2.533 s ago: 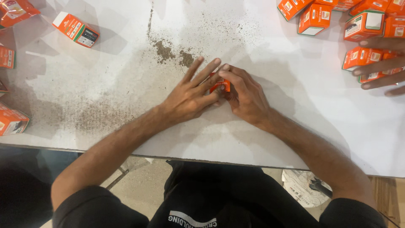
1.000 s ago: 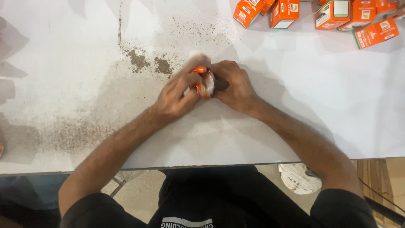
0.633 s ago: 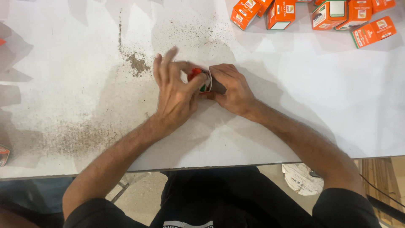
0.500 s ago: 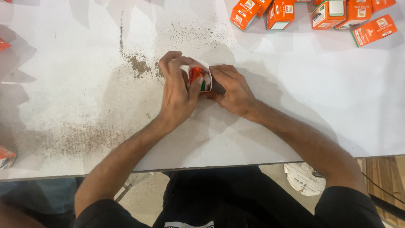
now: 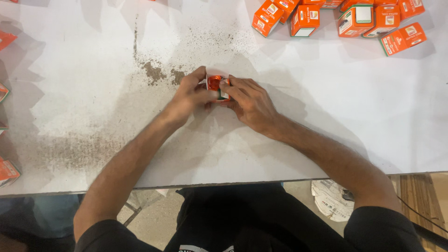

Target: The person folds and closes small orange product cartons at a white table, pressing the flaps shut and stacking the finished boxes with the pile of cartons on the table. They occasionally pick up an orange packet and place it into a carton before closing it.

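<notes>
Low in the frame the two forearms run up from the dark shirt over the white desk (image 5: 326, 116), and at centre the left hand (image 5: 191, 95) and right hand (image 5: 249, 102) meet, each grip clamped on the small orange box (image 5: 217, 87) held between them just above the desk. Left of it lies a dark powdery stain (image 5: 156, 73). Farther off, a cluster of orange boxes (image 5: 336, 18) crowds the upper right.
</notes>
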{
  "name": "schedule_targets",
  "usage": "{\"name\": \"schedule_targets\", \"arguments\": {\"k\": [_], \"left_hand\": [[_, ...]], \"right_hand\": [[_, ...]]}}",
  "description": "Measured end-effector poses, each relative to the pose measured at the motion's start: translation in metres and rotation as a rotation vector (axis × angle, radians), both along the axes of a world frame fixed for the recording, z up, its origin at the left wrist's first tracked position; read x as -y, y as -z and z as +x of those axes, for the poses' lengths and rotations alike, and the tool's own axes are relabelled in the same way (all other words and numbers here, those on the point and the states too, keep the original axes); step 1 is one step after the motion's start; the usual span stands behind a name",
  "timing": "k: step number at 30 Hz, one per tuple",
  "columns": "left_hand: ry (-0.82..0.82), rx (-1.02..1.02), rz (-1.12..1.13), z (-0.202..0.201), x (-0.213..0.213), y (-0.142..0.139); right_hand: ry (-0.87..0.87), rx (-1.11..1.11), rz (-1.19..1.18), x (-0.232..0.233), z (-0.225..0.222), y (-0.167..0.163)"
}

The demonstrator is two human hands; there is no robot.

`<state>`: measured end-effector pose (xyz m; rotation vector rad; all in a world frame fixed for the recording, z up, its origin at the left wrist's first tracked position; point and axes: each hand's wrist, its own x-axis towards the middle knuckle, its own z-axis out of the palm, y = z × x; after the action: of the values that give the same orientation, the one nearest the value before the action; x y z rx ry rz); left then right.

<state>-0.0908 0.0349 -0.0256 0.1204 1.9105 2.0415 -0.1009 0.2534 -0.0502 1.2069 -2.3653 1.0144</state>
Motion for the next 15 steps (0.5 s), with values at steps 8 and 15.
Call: {"name": "schedule_targets", "arguments": {"k": [8,15], "left_hand": [[-0.086,-0.036,-0.197,-0.012,0.002,0.007],[-0.041,-0.954,-0.442,0.006,-0.008,0.007]], "right_hand": [[0.018,0.081,-0.006,0.0,0.001,0.001],[0.087,0.353,-0.064,-0.004,0.003,-0.003]]}}
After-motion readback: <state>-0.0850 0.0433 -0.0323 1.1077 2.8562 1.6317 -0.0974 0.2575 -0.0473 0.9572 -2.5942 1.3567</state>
